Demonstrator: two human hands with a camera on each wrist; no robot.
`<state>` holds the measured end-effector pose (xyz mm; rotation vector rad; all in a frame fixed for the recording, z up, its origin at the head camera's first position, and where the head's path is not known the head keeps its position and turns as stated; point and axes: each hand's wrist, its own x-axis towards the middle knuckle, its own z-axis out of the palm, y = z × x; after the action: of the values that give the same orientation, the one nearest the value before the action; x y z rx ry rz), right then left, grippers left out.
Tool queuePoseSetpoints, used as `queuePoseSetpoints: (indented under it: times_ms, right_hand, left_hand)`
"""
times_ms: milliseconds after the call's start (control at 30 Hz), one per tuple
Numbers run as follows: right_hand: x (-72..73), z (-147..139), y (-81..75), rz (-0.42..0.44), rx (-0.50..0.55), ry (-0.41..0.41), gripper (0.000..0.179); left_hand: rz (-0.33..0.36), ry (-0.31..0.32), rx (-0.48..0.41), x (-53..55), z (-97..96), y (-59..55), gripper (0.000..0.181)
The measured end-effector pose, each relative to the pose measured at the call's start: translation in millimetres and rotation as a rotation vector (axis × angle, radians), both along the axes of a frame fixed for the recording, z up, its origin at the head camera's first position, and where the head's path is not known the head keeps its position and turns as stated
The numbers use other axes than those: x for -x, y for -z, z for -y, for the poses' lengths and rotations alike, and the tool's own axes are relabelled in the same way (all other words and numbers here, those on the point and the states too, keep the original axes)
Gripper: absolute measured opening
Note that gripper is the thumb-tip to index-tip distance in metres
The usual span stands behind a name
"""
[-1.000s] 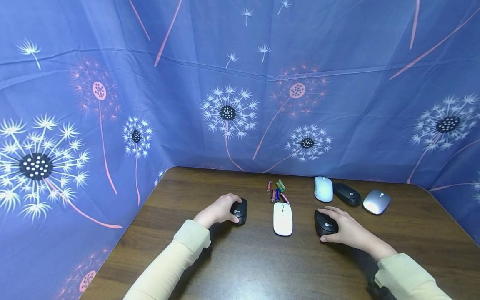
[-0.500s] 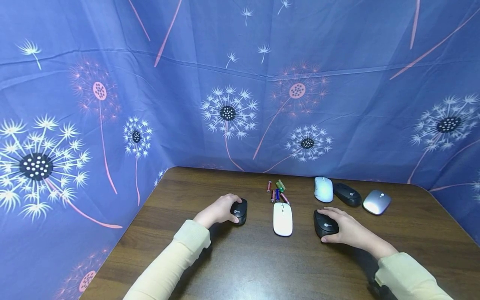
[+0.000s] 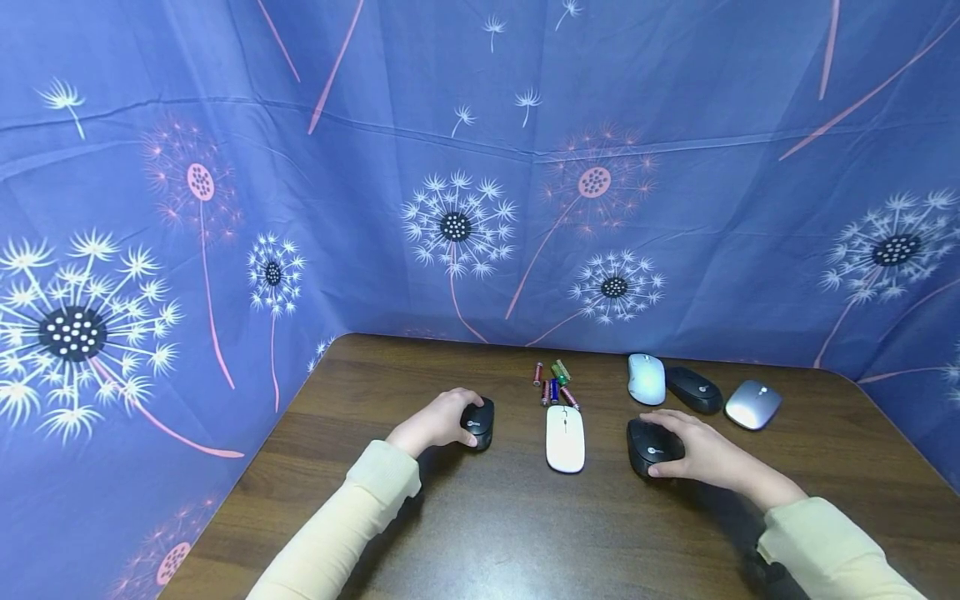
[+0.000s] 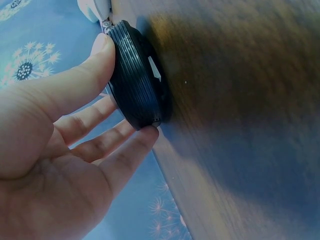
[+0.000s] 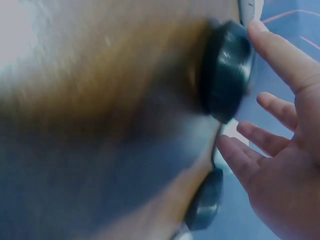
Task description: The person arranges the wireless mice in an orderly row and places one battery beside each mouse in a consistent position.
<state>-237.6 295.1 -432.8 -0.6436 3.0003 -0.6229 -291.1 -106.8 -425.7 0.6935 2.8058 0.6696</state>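
My left hand point(image 3: 435, 425) holds a black computer mouse point(image 3: 481, 421) on the table, left of centre. In the left wrist view the thumb lies along one side of that mouse and the fingertips meet its other side. Over a second black mouse point(image 3: 647, 450) is my right hand point(image 3: 701, 450), its fingers spread. The right wrist view has the fingers apart from this mouse point(image 5: 230, 70), with the thumb tip close to its edge. Between the two hands lies a white mouse point(image 3: 565, 439). Just behind it is a cluster of small batteries, among them a green battery point(image 3: 561, 372) and a red battery point(image 3: 537, 373).
At the back right sit a pale blue mouse point(image 3: 647, 379), another black mouse point(image 3: 694, 389) and a grey mouse point(image 3: 753, 405). The brown wooden table point(image 3: 480, 525) ends at a blue dandelion-print cloth point(image 3: 360, 208) behind and to the left.
My right hand has loosened from its black mouse and shifted slightly right; that mouse has barely moved. The left hand and its mouse stay in place.
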Motion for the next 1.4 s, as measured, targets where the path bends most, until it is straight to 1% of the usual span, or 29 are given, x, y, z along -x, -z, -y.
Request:
queuePoseSetpoints:
  times_ms: [167, 367, 500, 633, 733, 900, 1033, 1133, 1167, 1267, 1367, 1400]
  right_hand:
    - [2.7, -9.4, -11.5, -0.037, -0.033, 0.019, 0.081]
    - [6.8, -17.3, -20.5, -0.095, -0.032, 0.008, 0.077]
    - [12.0, -21.7, -22.4, -0.079, -0.051, 0.049, 0.075]
    - [18.9, -26.3, -24.5, -0.038, -0.080, 0.117, 0.071]
    - [24.8, -29.3, -25.6, -0.048, -0.089, 0.149, 0.069]
    - [33.7, -34.2, -23.7, -0.111, -0.084, 0.169, 0.065]
    - [39.7, -36.6, -20.8, -0.133, -0.079, 0.185, 0.063]
    - [44.1, -37.0, -18.2, -0.126, -0.071, 0.204, 0.064]
    - [45.7, -37.1, -17.3, -0.122, -0.071, 0.213, 0.065]
    - [50.4, -37.5, -13.5, -0.117, -0.075, 0.240, 0.065]
    - [55.1, -38.4, -9.9, -0.111, -0.090, 0.264, 0.065]
    - [56.6, -38.4, -8.8, -0.110, -0.094, 0.268, 0.064]
  left_hand:
    - [-0.009, 0.007, -0.002, -1.5, 0.7, -1.1, 0.057]
    - [0.000, 0.000, -0.005, -0.4, 1.2, 0.7, 0.057]
    - [-0.005, 0.006, -0.002, 0.5, 1.4, 1.4, 0.056]
    - [-0.015, 0.012, -0.007, 0.2, 1.4, 1.3, 0.057]
    - [-0.019, 0.015, -0.011, -0.8, 0.9, 0.3, 0.057]
    - [-0.012, 0.011, 0.002, -0.6, 0.2, 0.0, 0.057]
    - [0.006, 0.002, -0.007, -0.3, 0.3, 0.5, 0.057]
    - [0.000, 0.008, -0.013, -1.0, 1.1, -0.4, 0.056]
    - [-0.022, 0.023, -0.011, -0.4, 2.2, 0.3, 0.055]
    - [-0.040, 0.035, -0.011, -0.7, 2.9, -0.2, 0.055]
    - [-0.036, 0.032, -0.018, -0.2, 2.7, 0.4, 0.055]
    - [-0.016, 0.018, -0.022, -0.9, 1.8, -0.6, 0.055]
